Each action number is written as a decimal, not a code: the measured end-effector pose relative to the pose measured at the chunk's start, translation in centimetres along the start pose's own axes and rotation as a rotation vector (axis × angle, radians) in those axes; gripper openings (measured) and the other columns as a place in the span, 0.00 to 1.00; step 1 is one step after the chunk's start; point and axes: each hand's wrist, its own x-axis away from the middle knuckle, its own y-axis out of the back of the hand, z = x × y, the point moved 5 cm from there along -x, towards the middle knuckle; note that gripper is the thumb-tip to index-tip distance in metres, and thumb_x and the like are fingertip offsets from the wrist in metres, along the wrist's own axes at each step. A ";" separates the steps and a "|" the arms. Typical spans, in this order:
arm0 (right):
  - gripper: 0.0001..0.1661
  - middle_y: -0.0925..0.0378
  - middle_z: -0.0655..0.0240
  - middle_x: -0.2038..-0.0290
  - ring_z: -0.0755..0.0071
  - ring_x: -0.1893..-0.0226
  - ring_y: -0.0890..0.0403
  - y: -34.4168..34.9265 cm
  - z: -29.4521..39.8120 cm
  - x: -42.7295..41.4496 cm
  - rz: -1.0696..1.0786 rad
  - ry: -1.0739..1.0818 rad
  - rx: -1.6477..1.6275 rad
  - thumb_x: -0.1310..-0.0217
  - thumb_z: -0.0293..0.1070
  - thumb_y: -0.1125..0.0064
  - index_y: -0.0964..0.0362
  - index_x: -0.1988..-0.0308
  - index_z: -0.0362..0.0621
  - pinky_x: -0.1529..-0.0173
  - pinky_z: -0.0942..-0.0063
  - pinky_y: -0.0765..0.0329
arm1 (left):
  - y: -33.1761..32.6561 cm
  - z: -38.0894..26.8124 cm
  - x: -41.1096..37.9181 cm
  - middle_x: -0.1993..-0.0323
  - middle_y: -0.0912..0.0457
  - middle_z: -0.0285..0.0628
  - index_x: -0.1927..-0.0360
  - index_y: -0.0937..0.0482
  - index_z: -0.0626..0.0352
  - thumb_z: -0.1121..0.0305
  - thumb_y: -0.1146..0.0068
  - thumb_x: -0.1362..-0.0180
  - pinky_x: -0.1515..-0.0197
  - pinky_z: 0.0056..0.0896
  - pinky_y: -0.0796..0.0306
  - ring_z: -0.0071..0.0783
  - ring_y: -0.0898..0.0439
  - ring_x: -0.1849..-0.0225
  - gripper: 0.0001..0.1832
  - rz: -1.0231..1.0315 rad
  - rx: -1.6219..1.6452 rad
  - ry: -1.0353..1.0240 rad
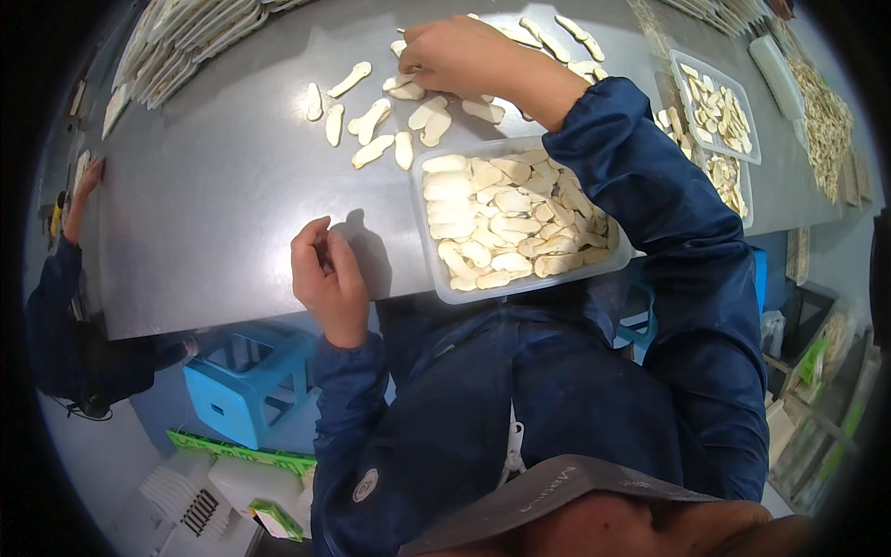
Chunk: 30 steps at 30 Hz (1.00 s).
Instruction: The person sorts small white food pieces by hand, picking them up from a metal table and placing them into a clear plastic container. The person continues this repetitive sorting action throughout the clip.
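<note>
My left hand hovers by the table's near edge, left of a clear plastic tray. Its fingers are loosely curled, a gap shows between thumb and forefinger, and nothing is visible in it. Pale mushroom slices lie in overlapping rows in that tray, which reaches slightly past the table edge. Farther out, my right hand is bent down over loose mushroom slices on the metal table. Its fingertips are at these slices; whether they pinch one is hidden. My right sleeve covers the tray's upper right corner.
Stacked white trays stand at the far left. Two more slice-filled trays sit at right, near a heap of slices. Another person's hand rests at the left table edge. A blue plastic stool stands below.
</note>
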 end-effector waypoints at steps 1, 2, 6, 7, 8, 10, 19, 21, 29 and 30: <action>0.16 0.14 0.69 0.48 0.58 0.50 0.11 -0.1 -0.2 -0.3 0.063 -0.046 0.031 0.40 0.32 0.33 0.10 0.51 0.52 0.47 0.60 0.16 | 0.0 -0.1 0.0 0.62 0.18 0.39 0.46 0.17 0.65 0.77 0.41 0.27 0.62 0.25 0.27 0.23 0.23 0.66 0.09 -0.004 -0.002 -0.007; 0.16 0.14 0.68 0.46 0.59 0.48 0.12 -0.1 -0.5 -0.6 0.126 -0.092 0.063 0.38 0.33 0.33 0.11 0.50 0.54 0.45 0.62 0.17 | 0.0 -0.1 0.0 0.61 0.17 0.40 0.46 0.17 0.65 0.77 0.41 0.27 0.62 0.25 0.27 0.24 0.23 0.66 0.09 0.001 -0.005 0.001; 0.14 0.16 0.49 0.70 0.37 0.64 0.14 -0.1 -2.7 -0.9 -0.231 0.016 -0.077 0.37 0.41 0.36 0.15 0.68 0.41 0.57 0.45 0.18 | -0.1 -0.4 -0.1 0.60 0.16 0.41 0.46 0.17 0.65 0.77 0.41 0.27 0.62 0.26 0.26 0.25 0.21 0.65 0.09 0.017 0.005 0.015; 0.14 0.15 0.49 0.70 0.37 0.65 0.14 -0.2 -2.7 -0.9 -0.259 0.025 -0.065 0.37 0.41 0.36 0.15 0.68 0.42 0.57 0.45 0.19 | -0.1 -0.4 -0.1 0.60 0.16 0.41 0.46 0.17 0.65 0.77 0.41 0.27 0.62 0.26 0.26 0.25 0.21 0.65 0.09 0.020 0.009 0.017; 0.14 0.15 0.49 0.70 0.37 0.65 0.14 -0.3 -2.8 -0.9 -0.287 0.032 -0.052 0.37 0.41 0.36 0.15 0.68 0.42 0.58 0.45 0.19 | -0.1 -0.3 0.0 0.60 0.16 0.41 0.46 0.17 0.65 0.77 0.41 0.27 0.62 0.26 0.26 0.25 0.21 0.65 0.09 0.021 0.007 0.022; 0.15 0.15 0.50 0.69 0.37 0.65 0.14 -0.3 -2.4 -0.9 -0.320 0.045 -0.035 0.37 0.42 0.37 0.15 0.69 0.43 0.58 0.45 0.19 | 0.0 -0.3 0.0 0.60 0.16 0.41 0.46 0.17 0.65 0.77 0.41 0.28 0.62 0.26 0.26 0.25 0.21 0.65 0.09 0.022 0.002 0.029; 0.21 0.14 0.47 0.68 0.37 0.66 0.14 2.6 -3.7 1.3 -0.256 -0.145 -0.242 0.34 0.47 0.36 0.13 0.66 0.39 0.59 0.47 0.19 | 0.0 -0.4 -0.2 0.59 0.16 0.43 0.47 0.17 0.66 0.78 0.41 0.28 0.61 0.27 0.25 0.27 0.19 0.65 0.09 0.014 -0.025 -0.018; 0.20 0.14 0.46 0.68 0.36 0.66 0.14 2.9 -4.0 1.4 -0.258 -0.083 -0.255 0.35 0.46 0.37 0.12 0.66 0.39 0.59 0.47 0.19 | -0.1 -0.3 -0.2 0.59 0.16 0.43 0.47 0.17 0.66 0.78 0.41 0.28 0.61 0.27 0.25 0.27 0.20 0.65 0.09 0.014 -0.025 -0.024; 0.13 0.14 0.53 0.64 0.60 0.63 0.13 11.7 0.8 4.7 -0.550 0.082 -0.539 0.31 0.34 0.31 0.14 0.56 0.33 0.57 0.66 0.18 | 0.3 -0.4 0.1 0.60 0.16 0.42 0.47 0.17 0.66 0.78 0.41 0.28 0.63 0.27 0.26 0.26 0.20 0.67 0.09 0.003 -0.043 -0.008; 0.13 0.13 0.53 0.64 0.60 0.64 0.13 14.6 2.4 7.3 -0.610 0.162 -0.569 0.31 0.34 0.31 0.14 0.56 0.34 0.57 0.66 0.18 | 0.1 -0.3 0.1 0.60 0.16 0.42 0.47 0.17 0.66 0.78 0.41 0.28 0.63 0.27 0.26 0.26 0.20 0.67 0.09 0.008 -0.023 0.001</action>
